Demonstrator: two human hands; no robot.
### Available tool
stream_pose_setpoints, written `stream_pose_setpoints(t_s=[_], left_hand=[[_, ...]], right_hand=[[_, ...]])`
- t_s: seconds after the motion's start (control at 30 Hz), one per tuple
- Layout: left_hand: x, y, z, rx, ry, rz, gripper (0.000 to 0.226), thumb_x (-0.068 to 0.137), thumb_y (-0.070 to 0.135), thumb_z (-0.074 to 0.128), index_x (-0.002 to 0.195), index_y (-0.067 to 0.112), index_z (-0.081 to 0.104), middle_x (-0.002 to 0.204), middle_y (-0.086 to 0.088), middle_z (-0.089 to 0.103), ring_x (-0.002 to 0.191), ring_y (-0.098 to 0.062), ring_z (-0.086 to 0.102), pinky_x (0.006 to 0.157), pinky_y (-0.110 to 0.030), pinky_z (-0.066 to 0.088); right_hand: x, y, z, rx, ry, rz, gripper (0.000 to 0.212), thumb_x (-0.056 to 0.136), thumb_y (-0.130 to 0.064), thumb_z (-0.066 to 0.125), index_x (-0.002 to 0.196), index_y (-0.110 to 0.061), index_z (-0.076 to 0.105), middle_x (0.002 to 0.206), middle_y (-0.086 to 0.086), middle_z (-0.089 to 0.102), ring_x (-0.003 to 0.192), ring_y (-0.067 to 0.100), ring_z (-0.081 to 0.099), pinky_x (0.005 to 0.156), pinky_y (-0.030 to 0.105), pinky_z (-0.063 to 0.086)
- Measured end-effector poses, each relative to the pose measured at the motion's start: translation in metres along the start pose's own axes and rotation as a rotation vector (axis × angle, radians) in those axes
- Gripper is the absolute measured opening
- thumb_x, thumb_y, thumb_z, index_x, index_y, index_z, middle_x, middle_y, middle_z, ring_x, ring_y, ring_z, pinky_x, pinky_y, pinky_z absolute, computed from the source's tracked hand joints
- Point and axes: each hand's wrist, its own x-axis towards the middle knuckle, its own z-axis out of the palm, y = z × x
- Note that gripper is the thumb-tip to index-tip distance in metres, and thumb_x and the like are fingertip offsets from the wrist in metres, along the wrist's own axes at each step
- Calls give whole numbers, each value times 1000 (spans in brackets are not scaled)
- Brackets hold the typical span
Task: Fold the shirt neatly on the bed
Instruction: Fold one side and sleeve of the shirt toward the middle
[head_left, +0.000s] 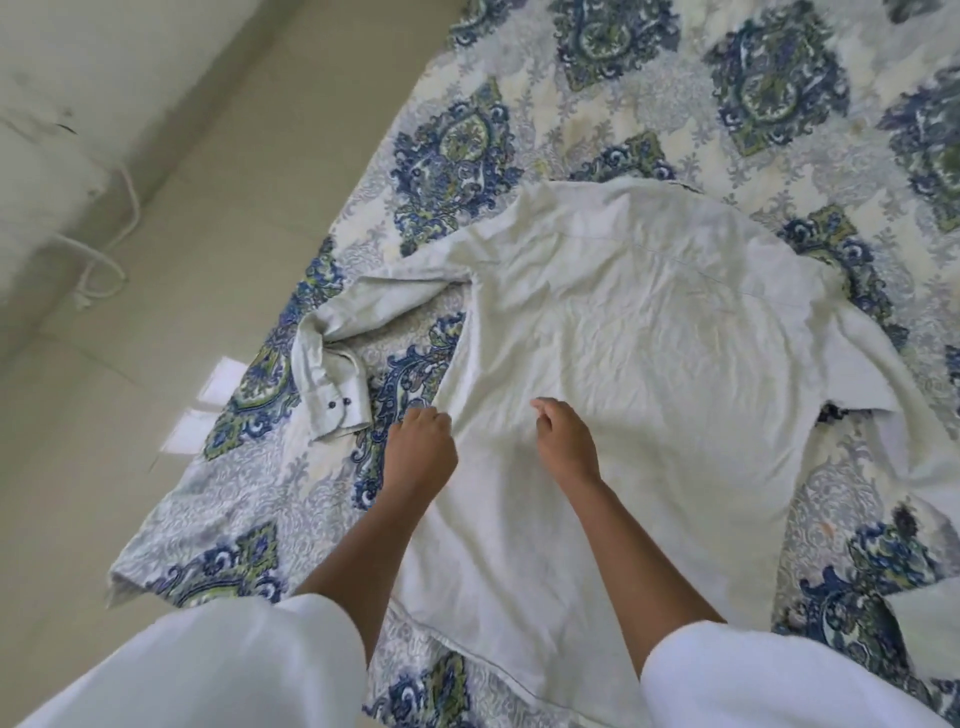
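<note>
Pale shirt (623, 338) lies spread flat on the patterned bed (727, 78).

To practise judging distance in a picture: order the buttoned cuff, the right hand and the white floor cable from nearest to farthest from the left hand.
From the left hand:
1. buttoned cuff, just left of it on the bed.
2. right hand, to its right, over the shirt.
3. white cable, far left on the floor.
</note>
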Motion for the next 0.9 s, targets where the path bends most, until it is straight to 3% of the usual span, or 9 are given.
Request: stream_pose_setpoints(t_s=[0.17, 0.3, 0.37, 0.43, 0.5, 0.6, 0.67, 0.8, 0.9], left_hand=[[47, -30, -25, -146, 131, -77, 26, 89, 15, 44, 109, 6, 59, 115, -12, 56, 112, -32, 47, 88, -42, 40], [82, -75, -42, -345, 316, -266, 43, 86, 9, 49, 128, 3, 45, 135, -14, 42, 126, -33, 39, 99, -45, 43], [98, -100, -51, -442, 330, -409, 48, 87, 13, 51, 132, 4, 37, 139, -12, 33, 122, -32, 43, 86, -44, 50], [114, -123, -60, -510, 265, -538, 47, 88, 16, 51, 131, 3, 35, 138, -15, 33, 112, -37, 51, 76, -42, 46], [128, -143, -69, -529, 108, -613, 46, 90, 20, 49, 130, 2, 35, 135, -19, 39, 111, -38, 53, 81, -42, 43], [139, -169, -74, -562, -117, -571, 37, 88, 19, 54, 118, -2, 48, 115, -22, 60, 101, -35, 61, 78, -37, 46], [142, -176, -76, -543, -127, -535, 25, 87, 17, 54, 102, -3, 58, 106, -23, 65, 96, -35, 62, 74, -37, 47], [133, -166, -86, -534, 164, -471, 15, 88, 16, 52, 97, 5, 55, 94, -11, 58, 82, -29, 55, 64, -31, 35], [124, -155, -97, -543, 396, -399, 13, 86, 12, 53, 98, 7, 52, 98, -8, 55, 78, -28, 51, 63, -33, 36]], right_hand=[[34, -35, 1, 61, -44, -9, 33, 96, -14, 40, 123, -10, 57, 127, 9, 59, 116, 25, 54, 95, 32, 41], [73, -68, 3, 20, -27, -76, 31, 94, -14, 43, 120, -12, 60, 125, 9, 59, 114, 24, 55, 92, 27, 40], [95, -89, 7, -17, -50, -131, 32, 92, -11, 45, 120, -15, 61, 129, 8, 54, 114, 23, 54, 90, 23, 38], [114, -110, 14, -63, -91, -193, 36, 90, -7, 47, 122, -19, 60, 136, 7, 44, 121, 22, 49, 93, 21, 36], [129, -127, 23, -129, -148, -246, 41, 90, -5, 48, 126, -23, 57, 147, 4, 32, 132, 21, 36, 101, 27, 36], [141, -151, 39, -290, -231, -290, 44, 91, -6, 45, 128, -27, 54, 157, -5, 12, 140, 21, 18, 104, 36, 38], [144, -167, 46, -393, -242, -311, 46, 91, -4, 44, 129, -29, 53, 158, -9, 4, 141, 23, 14, 101, 39, 39], [155, -189, 57, -619, -284, -310, 58, 87, -3, 43, 136, -35, 43, 158, -10, -2, 138, 23, 18, 102, 47, 34], [164, -196, 56, -575, -235, -305, 46, 88, -11, 45, 131, -24, 48, 151, -2, 23, 132, 27, 28, 99, 52, 39]])
